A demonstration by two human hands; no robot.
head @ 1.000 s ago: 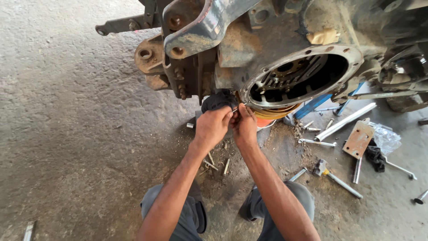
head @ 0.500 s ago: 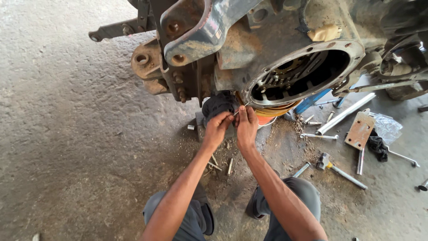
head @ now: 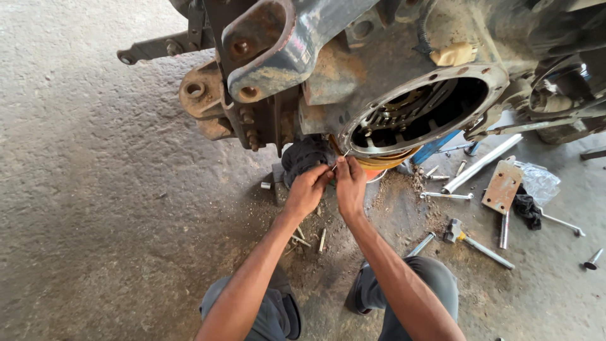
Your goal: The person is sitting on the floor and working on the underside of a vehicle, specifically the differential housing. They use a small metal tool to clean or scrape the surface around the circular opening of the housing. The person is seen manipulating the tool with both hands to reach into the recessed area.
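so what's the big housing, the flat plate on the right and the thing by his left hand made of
The housing looks like cast metal: rough, rust-stained, grey-blue paint worn through. The flat plate seems to be steel, coated in orange-brown rust, with small holes. The dark bundle at the left hand looks like cloth, soft and crumpled, probably a rag; that is less sure.

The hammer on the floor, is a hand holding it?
No, the hammer lies alone on the floor, while both hands work up at the machine housing.
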